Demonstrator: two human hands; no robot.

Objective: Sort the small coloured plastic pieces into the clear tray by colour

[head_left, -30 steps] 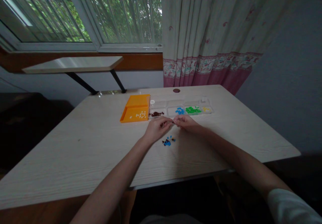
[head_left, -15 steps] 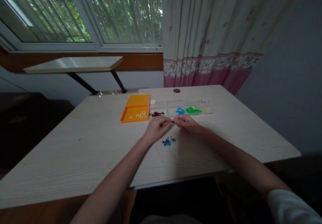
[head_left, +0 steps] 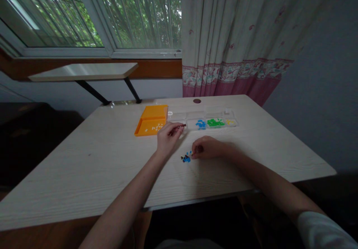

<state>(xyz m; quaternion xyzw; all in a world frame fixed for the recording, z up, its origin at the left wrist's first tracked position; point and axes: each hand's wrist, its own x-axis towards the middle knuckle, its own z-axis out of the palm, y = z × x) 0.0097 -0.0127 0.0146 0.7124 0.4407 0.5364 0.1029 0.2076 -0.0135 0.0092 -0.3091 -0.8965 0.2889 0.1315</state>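
My left hand (head_left: 167,137) is pinched on a small dark bead, held just above the left compartment of a clear divided tray (head_left: 192,115). My right hand (head_left: 205,148) rests curled on the table, its fingertips touching a small pile of blue, dark and orange beads (head_left: 186,157). The tray holds blue beads (head_left: 200,123), green beads (head_left: 215,122) and a few yellow beads (head_left: 229,122) in separate compartments.
An open orange box (head_left: 152,120) with white beads inside lies left of the tray. The pale wooden table (head_left: 97,167) has a cable hole (head_left: 197,101) at its far edge. A window, a shelf on brackets and a curtain stand behind.
My hands were pinched together above the pile. Now they have parted: the left went forward to the tray with a dark bead, the right dropped back to the bead pile.
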